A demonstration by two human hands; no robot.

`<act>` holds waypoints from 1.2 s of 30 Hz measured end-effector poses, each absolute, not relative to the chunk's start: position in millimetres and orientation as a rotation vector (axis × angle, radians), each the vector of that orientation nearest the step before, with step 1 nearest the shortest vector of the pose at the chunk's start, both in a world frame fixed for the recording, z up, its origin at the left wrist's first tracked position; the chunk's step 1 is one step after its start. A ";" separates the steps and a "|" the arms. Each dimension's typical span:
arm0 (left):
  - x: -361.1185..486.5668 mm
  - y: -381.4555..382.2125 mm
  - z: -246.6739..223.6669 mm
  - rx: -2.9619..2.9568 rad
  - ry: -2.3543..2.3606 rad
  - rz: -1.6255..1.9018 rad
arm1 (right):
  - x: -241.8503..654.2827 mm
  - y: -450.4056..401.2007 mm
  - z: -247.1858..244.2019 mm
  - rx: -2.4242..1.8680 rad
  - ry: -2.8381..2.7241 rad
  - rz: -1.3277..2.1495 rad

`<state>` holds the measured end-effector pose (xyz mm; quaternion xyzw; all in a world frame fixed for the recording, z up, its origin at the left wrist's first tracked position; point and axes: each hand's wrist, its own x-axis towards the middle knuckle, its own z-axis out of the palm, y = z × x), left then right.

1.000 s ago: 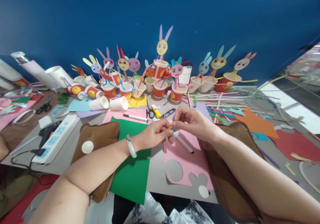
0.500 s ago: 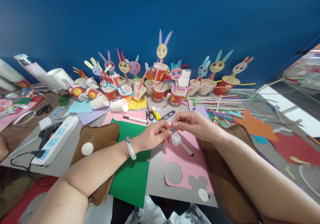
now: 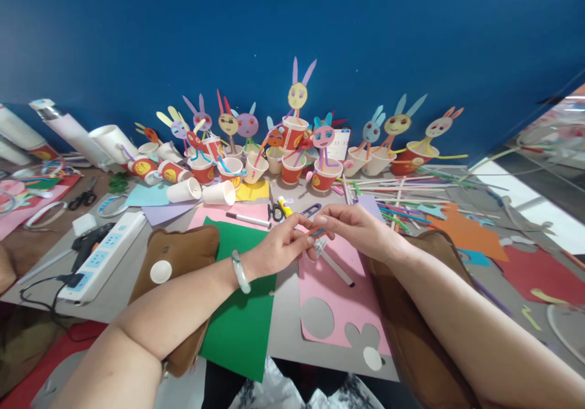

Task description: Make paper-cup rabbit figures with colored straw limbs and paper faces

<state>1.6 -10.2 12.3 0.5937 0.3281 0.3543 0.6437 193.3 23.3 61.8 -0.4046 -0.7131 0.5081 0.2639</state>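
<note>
My left hand (image 3: pixel 281 249), with a pale bangle at the wrist, and my right hand (image 3: pixel 361 229) meet over the pink paper (image 3: pixel 342 302). Between their fingertips both pinch a small orange and blue piece (image 3: pixel 317 233); its exact shape is partly covered by the fingers. Just under the hands, a clear, shiny object like a tape roll (image 3: pixel 321 246) shows in part. A white marker (image 3: pixel 339 269) with a dark tip lies on the pink paper. The green sheet (image 3: pixel 242 330) is under my left wrist.
Paper cups with rabbit-faced figures (image 3: pixel 325 174) line the blue wall. Black scissors (image 3: pixel 275 213), a glue stick (image 3: pixel 285 206) and another marker (image 3: pixel 248 220) lie beyond my hands. A power strip (image 3: pixel 103 256) and glue gun (image 3: pixel 94 244) sit left; pipe cleaners (image 3: pixel 402 217) and paper scraps right.
My fingers have shifted slightly around the small piece, and more of its blue part shows. Less of the clear object below the hands is visible. The view has moved a little.
</note>
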 end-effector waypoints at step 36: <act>0.6 -5.3 27.5 1.186 0.757 0.914 | 195.4 40.0 38.5 -1.295 -2.049 1.503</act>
